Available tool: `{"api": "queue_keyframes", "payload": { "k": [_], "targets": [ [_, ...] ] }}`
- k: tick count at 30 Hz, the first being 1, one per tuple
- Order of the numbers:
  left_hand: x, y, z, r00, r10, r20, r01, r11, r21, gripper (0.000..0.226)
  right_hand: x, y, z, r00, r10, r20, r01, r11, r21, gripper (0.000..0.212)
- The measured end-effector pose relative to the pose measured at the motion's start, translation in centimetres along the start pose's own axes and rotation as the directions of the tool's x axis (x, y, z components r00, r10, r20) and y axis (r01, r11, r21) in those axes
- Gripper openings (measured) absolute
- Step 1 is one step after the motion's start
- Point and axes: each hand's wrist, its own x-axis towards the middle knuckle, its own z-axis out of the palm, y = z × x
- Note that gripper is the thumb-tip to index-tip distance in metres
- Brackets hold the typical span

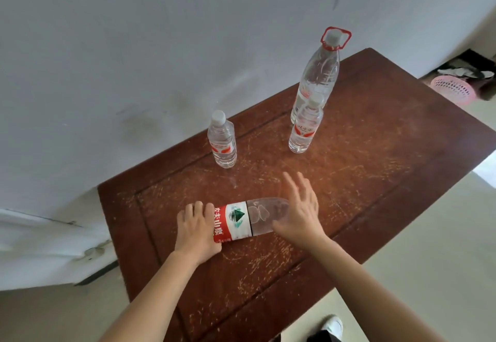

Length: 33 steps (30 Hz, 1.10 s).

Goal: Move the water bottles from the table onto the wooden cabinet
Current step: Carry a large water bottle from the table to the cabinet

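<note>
A water bottle with a red and white label (241, 220) lies on its side on the scratched wooden cabinet top (375, 159). My left hand (196, 231) grips its left end, fingers curled over it. At the bottle's clear right end my right hand (300, 212) has its fingers spread; I cannot tell whether it touches the bottle. Farther back stand three bottles with white caps: a small one (222, 143) at the left, another small one (304, 129) at the right, and a tall one with a red carry handle (319, 73) just behind it.
The cabinet stands against a grey-white wall (161, 59). A pink perforated basket (453, 90) sits on the floor beyond the far right corner. Pale floor runs along the right side, and a white shoe (332, 327) shows at the bottom.
</note>
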Motion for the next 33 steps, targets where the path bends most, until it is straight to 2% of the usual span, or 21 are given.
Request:
{"api": "queue_keyframes", "payload": {
  "k": [2, 4, 9, 12, 19, 25, 30, 33],
  "targets": [
    [-0.7, 0.5, 0.2, 0.999, -0.016, 0.034, 0.016, 1.0, 0.008, 0.095, 0.9, -0.6, 1.0, 0.959, -0.115, 0.261, 0.168, 0.967, -0.191, 0.119],
    [-0.9, 0.9, 0.4, 0.998, -0.042, 0.049, 0.042, 0.999, 0.013, 0.103, 1.5, -0.9, 2.6, 0.92, -0.111, 0.377, 0.245, 0.912, -0.33, 0.118],
    [0.3, 0.9, 0.8, 0.996, -0.082, 0.023, 0.082, 0.996, 0.024, 0.118, 2.8, -0.6, 4.3, 0.946, -0.101, 0.307, 0.231, 0.876, -0.423, 0.108],
    [0.8, 0.5, 1.1, 0.999, -0.048, -0.012, 0.048, 0.999, 0.007, 0.111, 3.1, -0.3, 4.7, 0.956, -0.147, 0.254, 0.252, 0.853, -0.458, 0.105],
    [-1.6, 0.6, 1.8, 0.994, -0.021, -0.107, 0.022, 1.0, 0.009, 0.096, 0.2, 0.0, 5.6, 0.971, -0.195, 0.139, 0.237, 0.858, -0.456, 0.075],
    [-5.9, 2.3, 2.2, 0.999, 0.039, -0.033, -0.037, 0.998, 0.045, 0.091, -6.4, 1.3, 5.9, 0.985, -0.143, 0.102, 0.173, 0.888, -0.427, 0.069],
    [-11.6, 7.1, 3.8, 0.974, 0.215, -0.068, -0.209, 0.974, 0.085, 0.091, -16.1, 5.3, 4.8, 0.999, -0.052, 0.011, 0.052, 0.904, -0.424, 0.069],
    [-15.8, 13.0, 5.2, 0.912, 0.402, -0.076, -0.387, 0.908, 0.16, 0.103, -24.3, 9.8, 2.7, 0.995, 0.049, -0.082, -0.079, 0.9, -0.429, 0.076]
  ]
}}
